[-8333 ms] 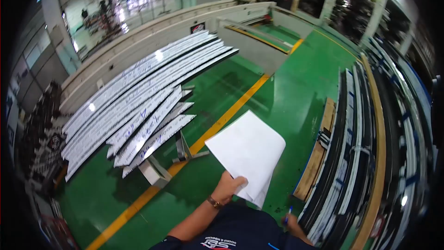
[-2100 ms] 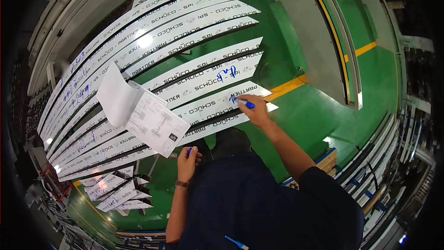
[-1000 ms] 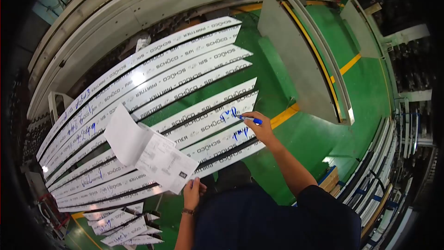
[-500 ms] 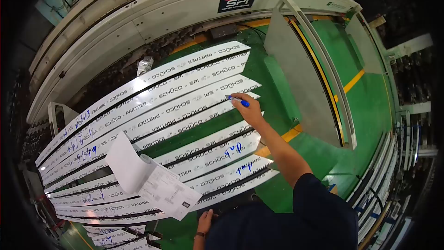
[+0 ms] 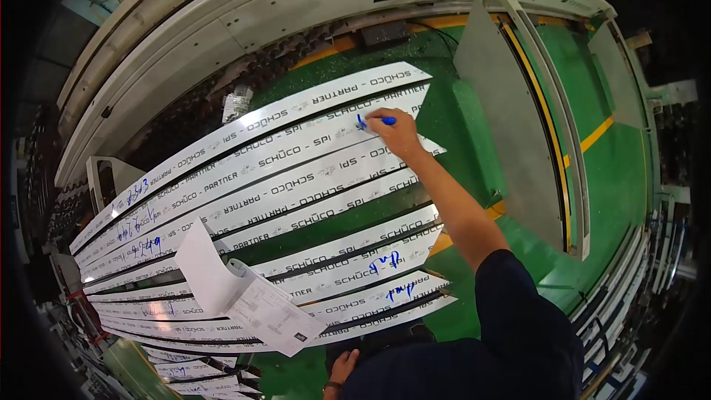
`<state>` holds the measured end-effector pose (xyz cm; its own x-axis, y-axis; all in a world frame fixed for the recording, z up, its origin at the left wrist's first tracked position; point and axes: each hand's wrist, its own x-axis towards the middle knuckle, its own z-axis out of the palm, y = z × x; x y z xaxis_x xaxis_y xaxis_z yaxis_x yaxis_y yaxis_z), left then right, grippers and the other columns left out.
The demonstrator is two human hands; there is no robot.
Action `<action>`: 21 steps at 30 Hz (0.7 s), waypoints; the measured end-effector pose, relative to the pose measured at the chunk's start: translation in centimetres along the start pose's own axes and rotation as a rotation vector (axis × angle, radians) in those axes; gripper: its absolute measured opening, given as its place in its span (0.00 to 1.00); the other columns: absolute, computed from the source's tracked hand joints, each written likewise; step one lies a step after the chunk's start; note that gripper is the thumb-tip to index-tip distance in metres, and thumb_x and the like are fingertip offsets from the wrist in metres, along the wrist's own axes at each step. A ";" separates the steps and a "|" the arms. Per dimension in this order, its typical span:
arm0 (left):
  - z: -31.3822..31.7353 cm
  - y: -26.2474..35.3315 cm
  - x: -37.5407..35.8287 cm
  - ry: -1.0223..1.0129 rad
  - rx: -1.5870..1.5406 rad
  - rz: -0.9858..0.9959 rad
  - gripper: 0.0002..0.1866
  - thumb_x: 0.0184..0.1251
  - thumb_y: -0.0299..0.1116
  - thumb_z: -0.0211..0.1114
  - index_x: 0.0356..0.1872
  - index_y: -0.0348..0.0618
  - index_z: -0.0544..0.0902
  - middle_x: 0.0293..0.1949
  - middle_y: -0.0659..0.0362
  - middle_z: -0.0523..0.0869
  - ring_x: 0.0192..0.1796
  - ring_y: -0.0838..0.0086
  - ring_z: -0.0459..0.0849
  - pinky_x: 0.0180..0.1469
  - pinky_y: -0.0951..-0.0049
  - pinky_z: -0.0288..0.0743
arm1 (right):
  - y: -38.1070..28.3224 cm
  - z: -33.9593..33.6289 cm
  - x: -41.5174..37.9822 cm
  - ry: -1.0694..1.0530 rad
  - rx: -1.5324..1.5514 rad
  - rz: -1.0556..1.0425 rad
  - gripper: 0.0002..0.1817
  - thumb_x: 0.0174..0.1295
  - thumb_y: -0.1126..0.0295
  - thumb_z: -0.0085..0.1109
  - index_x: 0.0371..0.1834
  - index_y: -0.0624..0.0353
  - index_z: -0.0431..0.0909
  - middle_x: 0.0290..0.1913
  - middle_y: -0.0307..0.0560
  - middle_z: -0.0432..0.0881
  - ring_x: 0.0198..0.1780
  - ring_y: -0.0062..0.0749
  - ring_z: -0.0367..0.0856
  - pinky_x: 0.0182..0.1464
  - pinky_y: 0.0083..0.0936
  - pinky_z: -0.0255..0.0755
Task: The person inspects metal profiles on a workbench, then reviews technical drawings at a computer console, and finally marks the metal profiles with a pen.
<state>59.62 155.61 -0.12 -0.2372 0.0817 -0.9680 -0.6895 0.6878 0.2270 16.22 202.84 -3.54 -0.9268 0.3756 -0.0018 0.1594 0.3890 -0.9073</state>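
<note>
My right hand [image 5: 395,132] is closed on a blue marker [image 5: 388,121], held over a white film-covered profile [image 5: 296,147] near its right end. Fresh blue strokes [image 5: 361,122] show just left of the fingers. Low in the view, my left hand [image 5: 343,367] rests near my body below the profiles; whether it holds anything is hidden. Printed paper sheets [image 5: 270,317], one page curled up, lie across the lower profiles. Blue handwriting [image 5: 376,261] marks other profiles.
A long grey machine beam [image 5: 296,0] runs behind the profiles. At the right stand a grey panel frame [image 5: 511,118] and racks with more profiles [image 5: 615,304]. A small wrapped bundle [image 5: 237,104] sits behind the profiles. The floor [image 5: 474,311] is green.
My right hand has moved up to a profile farther back with the marker, and new blue strokes show there. The view has shifted, so the profiles appear slightly farther right.
</note>
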 end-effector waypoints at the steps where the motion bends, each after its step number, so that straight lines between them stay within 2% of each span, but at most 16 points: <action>1: 0.0 -0.1 0.1 -0.003 0.010 0.004 0.34 0.75 0.64 0.59 0.44 0.36 0.86 0.40 0.41 0.88 0.47 0.51 0.87 0.51 0.58 0.77 | 0.2 0.9 0.1 0.045 0.085 -0.028 0.12 0.61 0.61 0.66 0.41 0.55 0.91 0.31 0.51 0.89 0.34 0.38 0.88 0.42 0.31 0.79; 4: 0.0 -0.1 0.8 0.006 0.062 0.010 0.34 0.75 0.64 0.59 0.44 0.36 0.85 0.40 0.39 0.88 0.48 0.46 0.87 0.51 0.56 0.77 | 0.6 -0.3 1.1 0.120 -0.081 -0.013 0.12 0.61 0.62 0.66 0.41 0.55 0.91 0.32 0.49 0.90 0.35 0.37 0.88 0.43 0.31 0.79; 5: 0.0 -0.2 0.9 0.011 0.083 0.010 0.34 0.75 0.64 0.59 0.44 0.36 0.86 0.40 0.38 0.88 0.48 0.45 0.87 0.51 0.55 0.77 | 1.4 -0.6 1.3 0.052 0.009 0.056 0.12 0.62 0.62 0.66 0.42 0.55 0.91 0.33 0.48 0.90 0.35 0.40 0.89 0.43 0.31 0.80; 8: -0.1 -0.9 0.9 0.029 0.091 -0.002 0.33 0.75 0.64 0.59 0.42 0.36 0.85 0.39 0.38 0.87 0.47 0.43 0.87 0.50 0.54 0.77 | -0.1 -2.2 1.5 0.164 -0.157 -0.145 0.13 0.61 0.61 0.66 0.41 0.56 0.91 0.33 0.48 0.90 0.34 0.42 0.88 0.42 0.32 0.80; 9: -0.1 -0.6 0.8 0.035 0.088 -0.002 0.33 0.75 0.64 0.59 0.42 0.35 0.85 0.38 0.38 0.87 0.46 0.44 0.87 0.49 0.54 0.77 | 0.1 -2.3 1.7 0.099 0.007 0.005 0.13 0.60 0.61 0.66 0.40 0.56 0.91 0.32 0.48 0.90 0.33 0.42 0.87 0.42 0.33 0.79; 13: -0.4 0.0 0.4 0.049 0.058 0.002 0.32 0.75 0.63 0.60 0.40 0.35 0.85 0.36 0.40 0.87 0.43 0.50 0.87 0.48 0.56 0.77 | 1.0 -3.9 2.1 0.151 -0.088 -0.070 0.12 0.60 0.61 0.66 0.40 0.56 0.90 0.30 0.48 0.89 0.31 0.42 0.86 0.40 0.32 0.78; 16: -0.5 0.7 0.2 0.058 0.068 0.024 0.32 0.75 0.62 0.61 0.39 0.35 0.85 0.35 0.41 0.87 0.41 0.54 0.87 0.47 0.57 0.77 | 0.1 -5.4 1.9 -0.050 -0.225 0.151 0.13 0.59 0.60 0.66 0.39 0.56 0.90 0.29 0.48 0.88 0.30 0.41 0.87 0.40 0.30 0.78; 19: -0.6 1.2 -0.1 0.064 0.078 0.032 0.32 0.75 0.62 0.61 0.39 0.35 0.85 0.35 0.43 0.87 0.40 0.54 0.87 0.47 0.57 0.77 | 0.4 -4.3 1.7 0.150 -0.051 0.032 0.12 0.60 0.60 0.67 0.39 0.56 0.90 0.28 0.46 0.88 0.29 0.37 0.86 0.39 0.28 0.78; 21: -0.7 1.1 -0.2 0.067 0.067 0.040 0.31 0.75 0.62 0.61 0.39 0.36 0.85 0.34 0.43 0.87 0.40 0.55 0.86 0.46 0.58 0.77 | 0.8 -4.2 0.9 0.159 -0.041 0.028 0.12 0.60 0.61 0.67 0.40 0.56 0.90 0.29 0.46 0.88 0.29 0.33 0.85 0.39 0.27 0.77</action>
<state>58.37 155.86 0.37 -0.3102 0.0628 -0.9486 -0.6322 0.7316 0.2552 16.90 207.00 -2.51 -0.8570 0.5136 0.0427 0.2012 0.4096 -0.8898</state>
